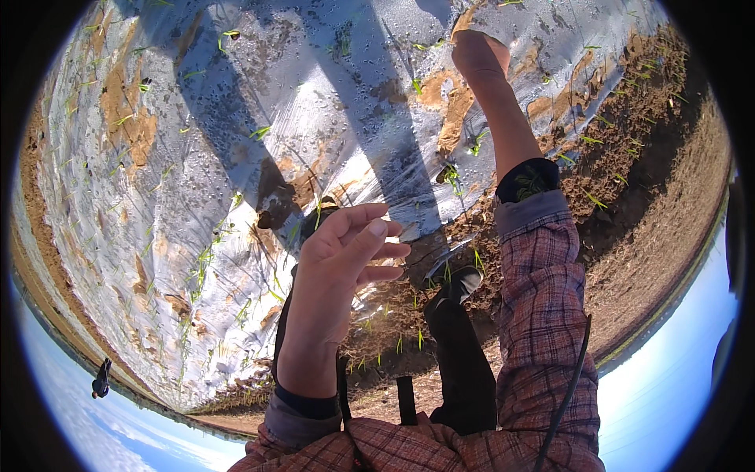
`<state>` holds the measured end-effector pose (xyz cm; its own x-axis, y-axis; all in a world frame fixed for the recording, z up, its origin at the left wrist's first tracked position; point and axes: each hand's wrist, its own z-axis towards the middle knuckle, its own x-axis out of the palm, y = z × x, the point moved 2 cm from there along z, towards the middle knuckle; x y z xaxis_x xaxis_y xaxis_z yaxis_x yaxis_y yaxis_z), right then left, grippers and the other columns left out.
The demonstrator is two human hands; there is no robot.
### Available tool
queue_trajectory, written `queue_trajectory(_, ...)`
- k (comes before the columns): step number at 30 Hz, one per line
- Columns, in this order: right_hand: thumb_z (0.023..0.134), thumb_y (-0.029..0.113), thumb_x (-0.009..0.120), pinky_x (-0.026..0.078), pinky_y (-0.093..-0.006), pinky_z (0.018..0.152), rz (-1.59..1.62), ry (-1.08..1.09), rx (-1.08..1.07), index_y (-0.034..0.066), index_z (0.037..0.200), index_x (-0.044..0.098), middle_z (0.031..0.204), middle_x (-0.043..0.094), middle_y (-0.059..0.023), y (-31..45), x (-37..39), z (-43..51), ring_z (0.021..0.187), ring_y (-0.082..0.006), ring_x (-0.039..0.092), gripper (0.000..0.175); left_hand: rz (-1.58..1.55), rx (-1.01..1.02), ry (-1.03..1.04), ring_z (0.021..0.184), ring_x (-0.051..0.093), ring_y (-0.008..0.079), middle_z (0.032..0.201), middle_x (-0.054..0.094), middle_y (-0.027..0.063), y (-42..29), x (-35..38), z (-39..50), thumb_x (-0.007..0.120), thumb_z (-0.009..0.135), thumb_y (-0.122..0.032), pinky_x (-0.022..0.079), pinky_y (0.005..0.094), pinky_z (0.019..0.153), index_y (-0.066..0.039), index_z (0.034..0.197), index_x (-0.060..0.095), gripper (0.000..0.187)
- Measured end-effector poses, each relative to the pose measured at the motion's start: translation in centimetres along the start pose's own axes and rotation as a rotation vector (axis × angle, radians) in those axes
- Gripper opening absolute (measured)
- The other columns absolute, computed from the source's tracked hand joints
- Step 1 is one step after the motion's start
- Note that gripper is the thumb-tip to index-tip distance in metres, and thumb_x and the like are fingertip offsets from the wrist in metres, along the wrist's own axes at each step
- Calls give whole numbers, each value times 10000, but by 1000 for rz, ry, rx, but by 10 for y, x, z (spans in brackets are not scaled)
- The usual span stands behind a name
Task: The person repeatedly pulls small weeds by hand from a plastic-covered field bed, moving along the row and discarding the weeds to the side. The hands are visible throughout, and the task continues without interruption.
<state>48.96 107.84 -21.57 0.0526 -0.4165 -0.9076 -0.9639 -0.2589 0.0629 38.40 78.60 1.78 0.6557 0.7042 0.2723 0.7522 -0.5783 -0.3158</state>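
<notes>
Clear plastic mulch film (307, 112), wet with droplets and smeared with soil, covers the bed before me. My right hand (481, 56) is closed in a fist low over the film at the upper right. A green seedling (429, 45) lies just left of its fingers; whether they grip it or anything else is hidden. Nearer my body, my left hand (348, 253) is raised with its fingers apart and nothing in it. Other green seedlings (452, 177) poke through holes in the film between my hands.
Loose brown soil (637, 135) with thin green shoots borders the film on the right. My shoe (466, 283) stands on soil at the bed's edge. A person (101, 379) in dark clothes stands far off at the lower left.
</notes>
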Motion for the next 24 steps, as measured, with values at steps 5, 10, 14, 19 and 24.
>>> queue_trajectory(5, 853, 190, 570, 540, -387, 745, -408, 114, -261, 229, 1025, 735, 985, 721, -69, 9, -3, 15, 892, -216, 693, 242, -15, -1, 6, 922, 684, 215, 1064, 636, 152, -3, -7, -2, 557, 964, -202, 598, 304, 720, 41, 1228, 515, 361)
queue_trajectory(10, 877, 230, 578, 544, -420, 801, 80, 219, 9, 130, 979, 734, 1009, 714, -99, -6, 23, 27, 914, -267, 694, 211, -34, 7, 3, 918, 685, 220, 1063, 636, 156, -4, -12, -3, 554, 963, -197, 602, 309, 718, 45, 1224, 515, 359)
queue_trajectory(14, 875, 132, 615, 515, -361, 597, 801, 165, 372, 89, 983, 731, 863, 703, -103, -16, 63, 7, 699, -185, 668, 164, -57, 11, 9, 913, 687, 221, 1063, 638, 157, -5, -13, -4, 557, 960, -198, 604, 308, 714, 45, 1222, 518, 360)
queue_trajectory(19, 902, 138, 637, 269, -280, 405, 1769, 167, 775, 105, 1033, 646, 668, 570, -13, -12, 97, -22, 483, -125, 448, 135, -47, 5, -2, 913, 688, 221, 1061, 641, 158, -4, -14, -5, 555, 959, -195, 603, 304, 717, 42, 1215, 528, 350)
queue_trajectory(24, 951, 193, 587, 305, -278, 449, 2007, 136, 858, 156, 962, 631, 734, 601, 22, -12, 107, -26, 560, -132, 512, 59, -40, 0, -11, 915, 688, 223, 1054, 643, 150, -1, -16, -7, 555, 959, -193, 602, 299, 719, 37, 1212, 533, 343)
